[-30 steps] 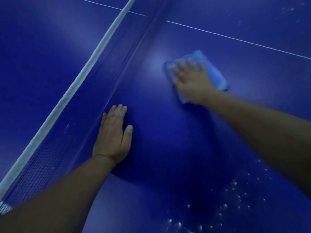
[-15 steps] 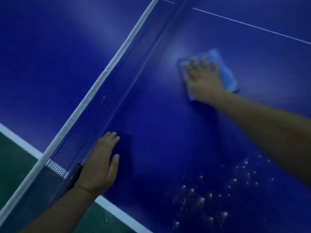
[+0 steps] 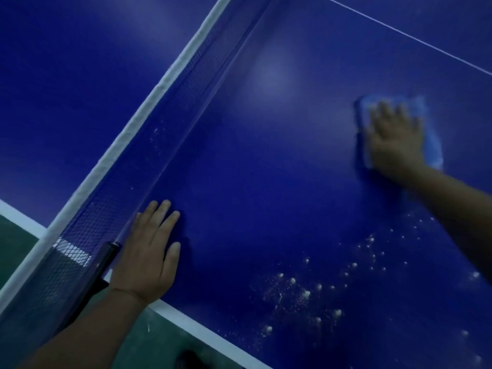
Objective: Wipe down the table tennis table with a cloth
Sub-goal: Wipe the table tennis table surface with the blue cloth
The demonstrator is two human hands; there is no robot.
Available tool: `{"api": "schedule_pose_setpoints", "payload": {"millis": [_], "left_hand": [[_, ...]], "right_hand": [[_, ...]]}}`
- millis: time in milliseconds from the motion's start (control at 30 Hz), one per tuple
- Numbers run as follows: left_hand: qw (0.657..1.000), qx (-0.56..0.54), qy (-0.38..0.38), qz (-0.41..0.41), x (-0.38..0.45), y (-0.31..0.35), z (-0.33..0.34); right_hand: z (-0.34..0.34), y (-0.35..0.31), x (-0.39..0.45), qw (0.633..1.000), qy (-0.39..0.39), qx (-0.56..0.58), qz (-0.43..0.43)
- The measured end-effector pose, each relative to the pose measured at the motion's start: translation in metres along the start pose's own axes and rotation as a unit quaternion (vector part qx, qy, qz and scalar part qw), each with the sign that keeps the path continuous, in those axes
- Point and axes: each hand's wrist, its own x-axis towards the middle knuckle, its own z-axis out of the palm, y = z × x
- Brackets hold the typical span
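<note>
The dark blue table tennis table (image 3: 279, 161) fills most of the view. A folded light blue cloth (image 3: 431, 139) lies on it at the right. My right hand (image 3: 394, 142) presses flat on the cloth with straight fingers and covers most of it. My left hand (image 3: 149, 251) rests flat on the table surface near its side edge, right beside the foot of the net. White crumbs and powder (image 3: 319, 288) are scattered on the surface near the side edge, below my right forearm.
The net (image 3: 149, 145) with its white top band runs diagonally from bottom left to top centre. Its black clamp post (image 3: 103, 262) sits at the table's white side edge (image 3: 202, 328). Green floor (image 3: 149, 342) shows below. A thin white centre line (image 3: 415, 38) crosses the top right.
My right hand has slid the cloth to the right, away from the net. My left hand has shifted along the net toward the table's side edge, and the view has followed.
</note>
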Motion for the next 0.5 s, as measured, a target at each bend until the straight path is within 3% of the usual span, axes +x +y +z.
{"api": "schedule_pose_setpoints", "payload": {"millis": [33, 67, 100, 167, 233, 300, 367, 433, 500], "left_hand": [[1.000, 0.001, 0.000, 0.010, -0.001, -0.001, 0.000], [1.000, 0.000, -0.017, 0.007, -0.001, -0.002, 0.001], [1.000, -0.002, -0.028, -0.001, -0.002, -0.003, 0.001], [0.999, 0.001, -0.037, -0.009, -0.003, -0.003, 0.002], [0.999, 0.002, -0.037, -0.003, -0.003, -0.003, 0.004], [0.999, 0.009, -0.031, -0.004, -0.001, -0.003, 0.005], [0.999, 0.012, -0.032, -0.004, 0.001, -0.002, 0.005], [0.999, 0.014, -0.032, -0.002, 0.002, -0.001, 0.004], [0.999, 0.013, -0.034, -0.006, 0.001, 0.002, 0.003]], "right_hand": [[0.003, -0.017, -0.021, 0.998, -0.018, -0.024, -0.055], [0.008, -0.037, -0.047, 0.984, -0.073, -0.030, -0.162], [0.020, -0.056, -0.079, 0.953, -0.070, -0.026, -0.295], [0.023, -0.044, -0.104, 0.917, -0.091, -0.026, -0.388], [0.014, 0.002, -0.084, 0.960, -0.035, -0.041, -0.274], [0.005, 0.050, -0.065, 0.999, -0.035, -0.010, -0.032], [-0.004, 0.065, -0.057, 0.985, -0.045, 0.015, 0.165], [-0.001, 0.035, -0.067, 0.980, -0.038, 0.012, 0.193], [0.013, -0.022, -0.090, 0.999, -0.040, -0.010, 0.031]]}}
